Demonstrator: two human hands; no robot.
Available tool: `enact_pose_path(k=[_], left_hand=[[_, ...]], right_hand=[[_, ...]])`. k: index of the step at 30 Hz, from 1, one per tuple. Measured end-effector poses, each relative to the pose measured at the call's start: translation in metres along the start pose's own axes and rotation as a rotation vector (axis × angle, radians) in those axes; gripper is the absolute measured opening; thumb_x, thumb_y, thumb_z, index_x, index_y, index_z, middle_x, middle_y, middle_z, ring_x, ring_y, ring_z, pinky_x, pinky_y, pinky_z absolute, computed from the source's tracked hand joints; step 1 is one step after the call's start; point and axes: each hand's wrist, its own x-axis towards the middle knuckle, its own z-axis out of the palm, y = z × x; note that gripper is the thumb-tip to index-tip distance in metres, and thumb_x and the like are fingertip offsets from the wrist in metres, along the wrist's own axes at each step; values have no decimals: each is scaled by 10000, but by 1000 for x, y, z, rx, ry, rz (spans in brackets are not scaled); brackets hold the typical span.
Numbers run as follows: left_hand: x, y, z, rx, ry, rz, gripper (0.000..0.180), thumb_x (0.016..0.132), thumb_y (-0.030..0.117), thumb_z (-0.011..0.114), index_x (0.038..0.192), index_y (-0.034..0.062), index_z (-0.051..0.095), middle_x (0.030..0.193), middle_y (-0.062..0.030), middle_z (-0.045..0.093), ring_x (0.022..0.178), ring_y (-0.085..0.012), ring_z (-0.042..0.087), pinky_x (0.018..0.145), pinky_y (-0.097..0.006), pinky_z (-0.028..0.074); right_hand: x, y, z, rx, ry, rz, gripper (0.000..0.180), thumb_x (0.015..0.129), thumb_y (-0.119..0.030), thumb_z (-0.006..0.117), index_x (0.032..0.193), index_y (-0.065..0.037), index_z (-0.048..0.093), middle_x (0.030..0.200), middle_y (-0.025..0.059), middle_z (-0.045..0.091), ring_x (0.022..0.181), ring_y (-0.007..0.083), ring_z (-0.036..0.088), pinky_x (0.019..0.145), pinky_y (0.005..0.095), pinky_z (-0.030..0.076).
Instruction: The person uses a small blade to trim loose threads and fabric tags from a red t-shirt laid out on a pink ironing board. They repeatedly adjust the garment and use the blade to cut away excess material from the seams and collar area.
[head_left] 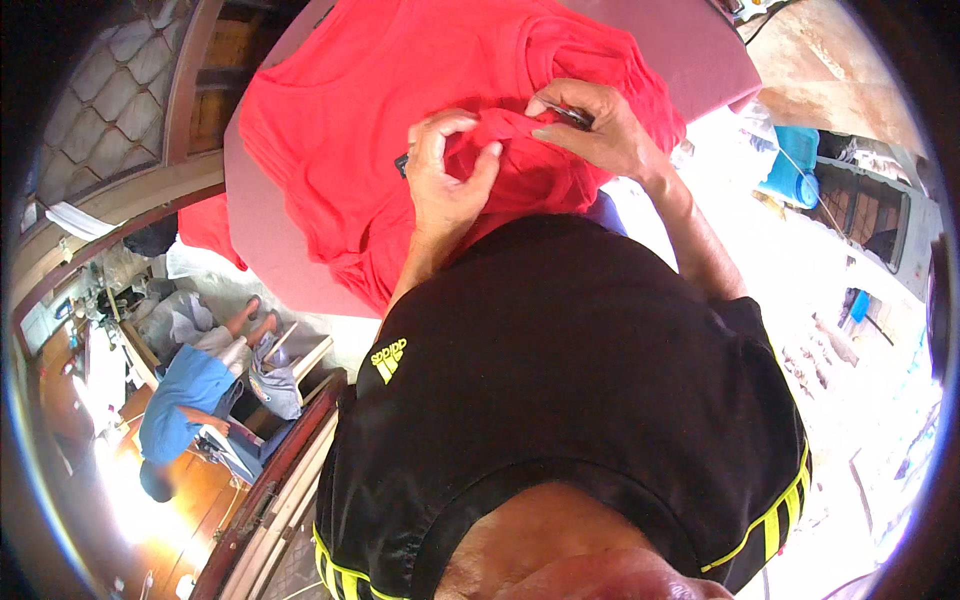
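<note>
A red garment [340, 130], apparently a shirt with a neckline, lies bunched over a mauve padded board. My left hand [445, 175] is closed on a gathered fold of it, thumb raised beside the curled fingers. Across from it, my right hand [605, 130] keeps a small dark metal tool [568, 115], perhaps thread snips, in its palm. That hand's thumb and fingertips reach the raised edge of the same fold. A small black thing [402, 165] shows by the left hand's fingers; its kind is unclear.
The mauve board [265, 245] extends under the cloth. At left, a doorway frame and wire-mesh panel [120, 95] stand close by; beyond, a person in a blue shirt [185, 400] sits. A blue container [795, 165] and a grey box-like appliance [900, 230] are at right.
</note>
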Motion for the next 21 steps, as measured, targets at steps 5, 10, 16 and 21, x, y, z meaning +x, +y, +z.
enact_pose_path(k=[5,10,16,21], left_hand=[[-11,-11,-16,251,-20,-44,304,687,-32,742,951,59,621,956,-107,648,933,-280,616,813,-374,481],[-15,-18,-18,167,61,-32,221,691,-90,675,854,50,624,857,-96,615,766,-238,607,701,-324,491],[-8,-21,-25,117,148,-29,209,743,-93,659,895,44,616,852,-62,565,699,-147,548,604,-261,441],[-3,-30,-29,58,148,-46,186,773,-82,670,899,42,613,859,-42,558,709,-117,531,622,-247,432]], right_hand=[[-3,-14,-4,-71,55,-88,266,795,42,716,1041,-46,667,936,-43,657,667,2,452,563,190,352],[-13,-18,-6,-152,74,55,337,841,7,712,1166,-10,622,1066,54,695,1080,128,643,918,267,532],[-19,-19,-4,-257,180,110,309,843,-61,752,1129,-24,639,1054,43,704,1049,112,643,917,255,525],[-16,-24,-1,-221,140,238,296,849,-102,763,1118,-42,653,1052,33,704,988,96,638,862,265,528]])
